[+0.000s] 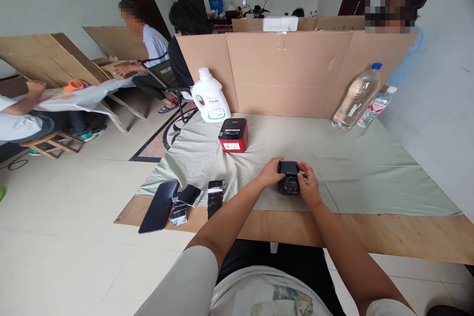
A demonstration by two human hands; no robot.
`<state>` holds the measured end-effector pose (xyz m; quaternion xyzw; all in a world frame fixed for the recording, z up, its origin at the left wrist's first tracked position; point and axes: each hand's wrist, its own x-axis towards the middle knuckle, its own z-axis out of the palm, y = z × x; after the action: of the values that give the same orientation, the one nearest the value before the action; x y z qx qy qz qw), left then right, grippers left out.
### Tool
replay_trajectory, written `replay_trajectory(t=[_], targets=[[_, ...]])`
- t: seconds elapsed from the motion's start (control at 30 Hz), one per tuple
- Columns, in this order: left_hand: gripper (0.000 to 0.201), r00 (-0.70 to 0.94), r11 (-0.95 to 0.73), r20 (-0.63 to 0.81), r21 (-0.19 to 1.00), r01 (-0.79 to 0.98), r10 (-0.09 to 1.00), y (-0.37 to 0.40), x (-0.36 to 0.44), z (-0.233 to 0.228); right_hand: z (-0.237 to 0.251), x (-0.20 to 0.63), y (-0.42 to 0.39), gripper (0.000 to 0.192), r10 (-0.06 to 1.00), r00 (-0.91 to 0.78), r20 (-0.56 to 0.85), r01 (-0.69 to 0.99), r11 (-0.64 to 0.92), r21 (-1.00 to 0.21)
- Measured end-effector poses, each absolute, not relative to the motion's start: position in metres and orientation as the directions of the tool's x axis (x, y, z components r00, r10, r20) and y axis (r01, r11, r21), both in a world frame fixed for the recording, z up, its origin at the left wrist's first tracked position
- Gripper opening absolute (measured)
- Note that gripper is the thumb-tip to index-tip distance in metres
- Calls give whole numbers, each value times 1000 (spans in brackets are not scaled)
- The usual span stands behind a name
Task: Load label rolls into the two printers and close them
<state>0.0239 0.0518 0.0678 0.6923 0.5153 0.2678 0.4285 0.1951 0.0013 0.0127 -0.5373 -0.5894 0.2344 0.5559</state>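
Observation:
A small black boxy device with a flat, glossy upper panel rests on the cloth in front of me. It looks like a compact printer, though I cannot make out its markings. My left hand grips its left side, thumb toward the front and fingers at the back corner. Around the right side curl the fingers of my right hand. To the left lie a roll of black shiny label tape, a small dark flat piece, a crumpled silvery-black strip and a black tablet-like slab.
Behind stands a red and black box-shaped machine. A white jug, a large clear bottle and a smaller bottle stand before the cardboard screen. A wall bounds the right. Other people sit at left and beyond the screen.

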Motion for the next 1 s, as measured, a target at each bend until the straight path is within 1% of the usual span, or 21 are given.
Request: replay_trajectory(t=[0.07, 0.17, 0.23, 0.3, 0.37, 0.43, 0.5, 0.57, 0.63, 0.73, 0.77, 0.83, 0.93, 1.0], targets=[[75, 380, -229, -19, 770, 595, 925, 52, 25, 76, 6, 194, 1, 45, 876, 228, 424, 385, 319, -866], [72, 481, -362, -34, 614, 702, 876, 56, 21, 87, -4, 194, 0, 45, 875, 274, 399, 367, 288, -884], [64, 560, -467, -28, 516, 718, 828, 60, 17, 92, -9, 194, 0, 44, 884, 281, 373, 353, 267, -897], [51, 576, -523, 16, 442, 729, 817, 64, 14, 96, -12, 195, 0, 42, 890, 275, 363, 354, 257, -899], [39, 502, -493, 90, 396, 775, 860, 69, 16, 98, -13, 196, 1, 41, 893, 270, 360, 361, 252, -898], [32, 360, -387, 141, 383, 839, 922, 72, 23, 100, -14, 196, 2, 39, 893, 268, 361, 368, 251, -895], [27, 221, -255, 132, 390, 885, 966, 73, 33, 98, -14, 197, 3, 37, 892, 261, 370, 379, 257, -889], [26, 136, -166, 101, 398, 902, 986, 71, 44, 95, -14, 198, 4, 35, 889, 252, 383, 387, 271, -882], [23, 145, -173, 98, 399, 901, 985, 67, 51, 89, -14, 198, 4, 33, 885, 244, 397, 391, 285, -875], [17, 312, -334, 121, 350, 875, 942, 62, 56, 82, -13, 198, 4, 32, 879, 240, 412, 401, 297, -867], [17, 367, -383, 111, 322, 866, 924, 62, 57, 81, -13, 198, 4, 32, 878, 239, 415, 404, 299, -865], [20, 440, -435, 39, 256, 863, 897, 64, 59, 83, -13, 198, 4, 32, 876, 235, 421, 411, 303, -860], [27, 480, -462, -116, 151, 874, 870, 71, 66, 89, -14, 198, 4, 32, 875, 230, 426, 422, 305, -854], [28, 490, -476, -178, 118, 872, 853, 76, 73, 92, -14, 198, 4, 32, 876, 233, 422, 425, 299, -855]])
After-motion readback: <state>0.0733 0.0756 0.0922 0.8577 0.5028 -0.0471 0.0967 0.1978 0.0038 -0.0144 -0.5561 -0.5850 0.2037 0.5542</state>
